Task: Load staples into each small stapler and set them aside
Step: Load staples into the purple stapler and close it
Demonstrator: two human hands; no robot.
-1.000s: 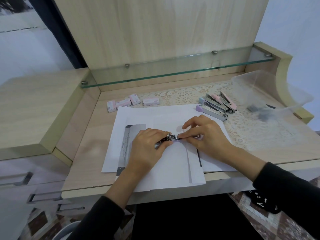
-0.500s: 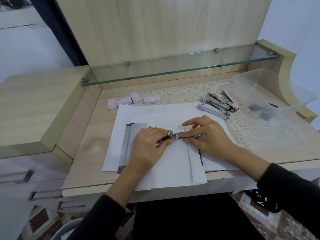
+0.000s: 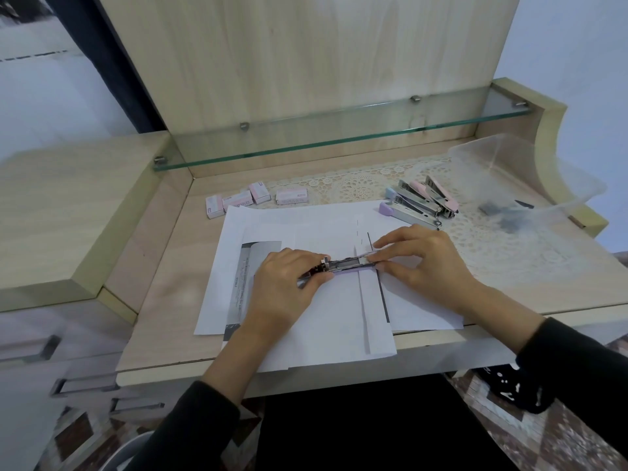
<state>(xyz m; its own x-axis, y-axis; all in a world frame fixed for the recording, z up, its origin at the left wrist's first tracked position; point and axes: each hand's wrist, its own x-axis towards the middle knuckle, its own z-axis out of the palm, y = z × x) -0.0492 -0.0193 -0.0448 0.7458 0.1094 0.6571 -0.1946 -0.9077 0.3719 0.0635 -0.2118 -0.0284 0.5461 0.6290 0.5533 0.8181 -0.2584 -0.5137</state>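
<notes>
Open lilac small stapler (image 3: pixel 346 265) steadied by left hand (image 3: pixel 282 287), fingers (image 3: pixel 314 278) gripping hinge end; right tip pinched by right hand (image 3: pixel 424 263), likely seating staples.

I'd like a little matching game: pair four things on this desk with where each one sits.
1. staple boxes
2. stapler pile
3. plastic tub
4. open stapler

A. middle of the white paper
B. far right edge
C. lace mat, at the paper's back right corner
D. behind the paper's back left corner

Pairs: 1-D, 2-C, 3-B, 4-A.
</notes>
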